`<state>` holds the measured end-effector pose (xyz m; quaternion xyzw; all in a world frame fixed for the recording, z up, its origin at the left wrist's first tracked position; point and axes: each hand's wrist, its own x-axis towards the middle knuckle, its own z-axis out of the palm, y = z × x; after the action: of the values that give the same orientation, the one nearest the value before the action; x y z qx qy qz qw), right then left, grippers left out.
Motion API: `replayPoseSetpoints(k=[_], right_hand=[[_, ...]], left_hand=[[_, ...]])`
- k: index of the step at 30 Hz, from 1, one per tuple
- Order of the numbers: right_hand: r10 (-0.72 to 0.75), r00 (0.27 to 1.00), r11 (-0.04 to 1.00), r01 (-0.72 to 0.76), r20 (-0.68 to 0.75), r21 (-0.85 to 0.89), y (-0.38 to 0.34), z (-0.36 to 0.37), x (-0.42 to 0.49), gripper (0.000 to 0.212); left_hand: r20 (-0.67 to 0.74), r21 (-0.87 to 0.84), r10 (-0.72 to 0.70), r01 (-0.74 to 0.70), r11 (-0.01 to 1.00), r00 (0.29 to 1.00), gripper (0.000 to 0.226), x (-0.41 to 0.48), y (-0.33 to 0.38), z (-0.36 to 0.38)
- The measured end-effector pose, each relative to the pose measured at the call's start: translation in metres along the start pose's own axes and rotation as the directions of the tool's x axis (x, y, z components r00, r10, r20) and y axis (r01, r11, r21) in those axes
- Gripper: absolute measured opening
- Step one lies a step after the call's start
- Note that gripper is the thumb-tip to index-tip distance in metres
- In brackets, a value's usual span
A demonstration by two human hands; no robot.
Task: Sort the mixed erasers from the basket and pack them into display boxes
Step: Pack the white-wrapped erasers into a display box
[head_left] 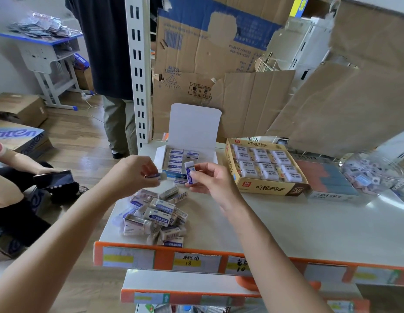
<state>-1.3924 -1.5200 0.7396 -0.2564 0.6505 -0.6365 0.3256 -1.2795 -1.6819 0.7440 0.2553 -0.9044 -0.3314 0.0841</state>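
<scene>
"ERASER" is printed in white on blue on the wrappers in the loose eraser pile (159, 214), and the same word is seen on the erasers packed in the white display box (194, 127). "2B" is marked on each eraser in the yellow display box (273, 188); on its front wall "2B" and a red "101" badge are shown beside script that cannot be read. "18" is handwritten on one shelf-edge label (189, 262) and "10" on the next label (240, 265). A barcode and handling symbols are printed on the cardboard sheet (199, 89). Blue print on the upright eraser (189, 172) pinched in the right hand (210, 179) is too blurred to be read.
</scene>
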Motion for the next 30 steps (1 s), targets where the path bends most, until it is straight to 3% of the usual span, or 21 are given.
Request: replayPoseSetpoints(k=[3, 6, 10, 12, 21, 30], right_hand=[[0.045, 0.998, 0.99, -0.05, 0.036, 0.13, -0.002, 0.006, -0.002, 0.009], [0.076, 0.994, 0.965, -0.094, 0.08, 0.245, -0.005, 0.013, -0.002, 0.009], [0.107, 0.993, 0.917, -0.116, 0.045, 0.381, -0.008, 0.017, 0.0, 0.012], [0.12, 0.993, 0.893, -0.113, 0.013, 0.436, -0.01, 0.017, 0.0, 0.012], [0.166, 0.986, 0.914, -0.162, 0.021, 0.371, -0.01, 0.016, 0.003, 0.005], [0.121, 0.992, 0.963, -0.128, 0.044, 0.236, -0.015, 0.005, 0.016, 0.008]], left_hand=[[-0.011, -0.351, -0.063, 0.055, 0.935, 0.998, 0.021, -0.005, 0.011, -0.005], [0.05, -0.675, -0.106, 0.111, 0.729, 0.993, 0.018, -0.007, 0.024, -0.001], [0.11, -0.863, -0.133, 0.161, 0.479, 0.985, 0.01, -0.008, 0.032, 0.007], [0.136, -0.889, -0.126, 0.177, 0.422, 0.983, 0.008, -0.008, 0.033, 0.01], [0.118, -0.893, -0.071, 0.137, 0.428, 0.991, 0.018, -0.002, 0.032, 0.015], [0.104, -0.767, 0.078, 0.03, 0.641, 0.991, 0.035, 0.01, 0.035, 0.011]])
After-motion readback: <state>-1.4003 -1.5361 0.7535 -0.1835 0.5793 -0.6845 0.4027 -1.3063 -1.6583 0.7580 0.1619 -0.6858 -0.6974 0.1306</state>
